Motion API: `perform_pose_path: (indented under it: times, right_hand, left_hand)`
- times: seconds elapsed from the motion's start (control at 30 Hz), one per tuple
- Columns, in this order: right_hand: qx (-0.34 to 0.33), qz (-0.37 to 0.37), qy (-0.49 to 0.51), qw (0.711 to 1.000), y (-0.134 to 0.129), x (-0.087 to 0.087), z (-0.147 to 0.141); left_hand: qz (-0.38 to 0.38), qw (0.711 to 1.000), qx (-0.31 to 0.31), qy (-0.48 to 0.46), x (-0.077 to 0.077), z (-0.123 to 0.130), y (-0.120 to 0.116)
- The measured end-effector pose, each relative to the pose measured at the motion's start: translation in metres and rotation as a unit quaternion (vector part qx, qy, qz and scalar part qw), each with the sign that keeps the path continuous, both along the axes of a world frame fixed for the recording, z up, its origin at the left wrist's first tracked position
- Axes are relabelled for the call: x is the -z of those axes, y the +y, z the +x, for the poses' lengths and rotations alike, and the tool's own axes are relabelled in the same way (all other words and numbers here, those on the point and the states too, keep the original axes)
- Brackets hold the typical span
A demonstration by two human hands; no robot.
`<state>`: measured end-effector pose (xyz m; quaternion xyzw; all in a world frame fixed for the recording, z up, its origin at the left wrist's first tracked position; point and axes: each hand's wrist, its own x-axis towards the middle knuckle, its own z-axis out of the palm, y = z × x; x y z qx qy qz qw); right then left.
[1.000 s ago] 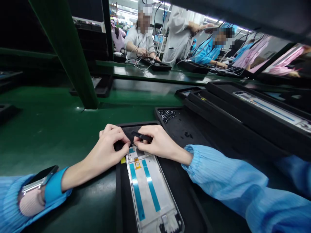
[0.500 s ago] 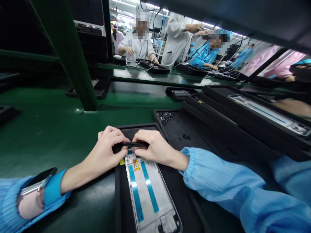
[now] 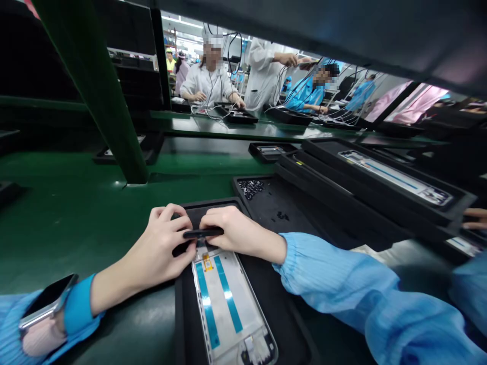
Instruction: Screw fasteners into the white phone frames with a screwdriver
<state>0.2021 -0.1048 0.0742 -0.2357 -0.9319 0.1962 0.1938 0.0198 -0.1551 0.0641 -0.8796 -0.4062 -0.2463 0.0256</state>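
Observation:
A phone frame (image 3: 232,294) lies in a black foam tray (image 3: 183,314), its silvery inner face up. Two blue strips run along it, with a small orange flex piece above them. Over its far end, a slim black bar-like piece (image 3: 202,233) spans between my hands; its exact kind is unclear. My right hand (image 3: 234,228) pinches the bar's right end. Closed fingers of my left hand (image 3: 167,243) meet its left end, with the thumb low by the frame's corner. The fingertips partly hide the frame's far end.
Another black tray (image 3: 300,208) holds small dark parts beside mine. Stacked trays (image 3: 365,187) stand at the right, the top one carrying a phone frame. A green post (image 3: 110,106) rises at the left. Co-workers (image 3: 213,76) sit and stand across the green bench.
The view has shifted slightly, so the scene sits a little lower and further left. My hands stay at the frame's far end, and the black bar now overlaps my left fingers more.

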Motion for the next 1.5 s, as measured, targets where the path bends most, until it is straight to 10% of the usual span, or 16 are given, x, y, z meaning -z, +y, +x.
perform_pose_path:
  times: [1.5]
  right_hand:
    - [-0.047, -0.017, -0.008, 0.999, 0.017, -0.003, 0.002]
  left_hand:
    - [-0.079, 0.992, -0.075, -0.061, 0.008, 0.009, 0.008]
